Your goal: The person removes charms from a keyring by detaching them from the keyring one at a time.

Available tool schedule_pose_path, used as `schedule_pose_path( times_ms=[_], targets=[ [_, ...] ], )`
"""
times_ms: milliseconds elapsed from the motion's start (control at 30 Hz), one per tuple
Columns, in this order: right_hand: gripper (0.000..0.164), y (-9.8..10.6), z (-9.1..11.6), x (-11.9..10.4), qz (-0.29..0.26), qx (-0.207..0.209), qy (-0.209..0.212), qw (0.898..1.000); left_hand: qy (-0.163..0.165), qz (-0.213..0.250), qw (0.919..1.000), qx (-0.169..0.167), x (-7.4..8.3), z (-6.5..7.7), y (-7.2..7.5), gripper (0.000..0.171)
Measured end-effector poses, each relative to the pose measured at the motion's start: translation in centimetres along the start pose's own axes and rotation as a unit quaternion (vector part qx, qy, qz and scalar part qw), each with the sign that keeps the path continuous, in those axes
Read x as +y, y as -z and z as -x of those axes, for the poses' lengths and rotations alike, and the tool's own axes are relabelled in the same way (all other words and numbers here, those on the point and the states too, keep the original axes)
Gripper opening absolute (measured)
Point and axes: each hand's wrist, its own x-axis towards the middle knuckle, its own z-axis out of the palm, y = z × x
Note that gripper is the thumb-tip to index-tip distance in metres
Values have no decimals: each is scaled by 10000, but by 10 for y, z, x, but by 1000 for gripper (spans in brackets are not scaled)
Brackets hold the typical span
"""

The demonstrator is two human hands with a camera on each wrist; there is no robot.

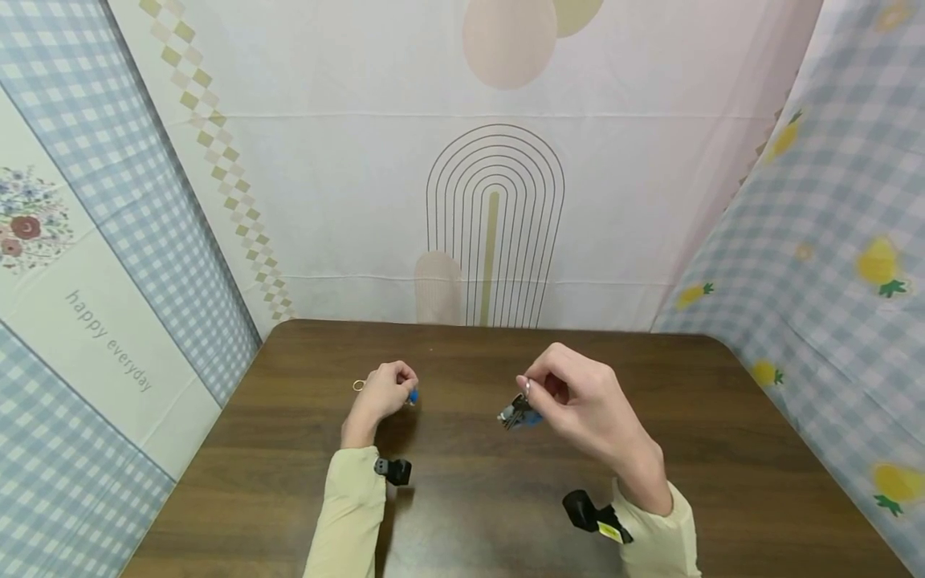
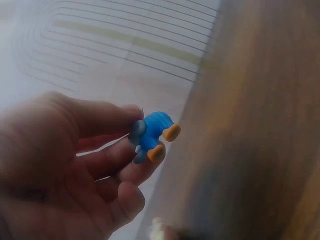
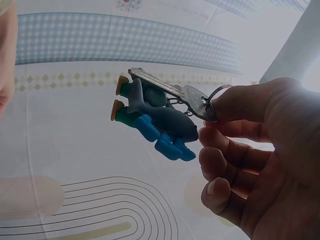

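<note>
In the head view my left hand (image 1: 381, 397) is over the left part of the table (image 1: 462, 498). Its thumb and fingers pinch a small blue figurine (image 2: 157, 127) with orange feet and a grey part, mostly hidden by the hand in the head view. A thin gold ring (image 1: 358, 385) shows beside that hand. My right hand (image 1: 581, 397), farther right, pinches a metal key ring (image 3: 218, 94) between thumb and index finger. From the ring hang a silver key (image 3: 160, 86) and a grey figurine charm (image 3: 167, 117) with blue parts and tan-soled green feet.
Behind the table's far edge hangs a pale printed cloth (image 1: 347, 201). Blue checked cloths stand at the left (image 1: 166, 160) and right (image 1: 817, 265). A small black camera is strapped to each wrist.
</note>
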Motion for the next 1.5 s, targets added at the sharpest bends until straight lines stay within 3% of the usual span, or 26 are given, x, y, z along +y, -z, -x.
schedule_pose_path(
  times_ms=[433, 800, 1067, 1167, 1267, 1500],
  targets=[
    [23, 1, 0, 0, 74, -129, 5, 9999, 87, -354, 9993, 20, -9, -4, -12, 8],
    [17, 2, 1, 0, 57, -321, -262, 9991, 57, -486, 9987, 157, -9, -3, -13, 11],
    [24, 3, -1, -1, 122, -112, 77, 9998, 141, -263, 9994, 146, -4, -1, -5, 18],
    [21, 3, -3, -1, 119, -47, 144, 9998, 85, -293, 9993, 202, -2, -1, -2, 18],
    [8, 2, -3, -1, 84, -12, 177, 9998, -11, -326, 9992, 235, 1, 0, 1, 19],
    [9, 1, -3, 0, 75, 125, 324, 9994, -249, -176, 9991, 311, 21, 10, 12, 20]
  ],
)
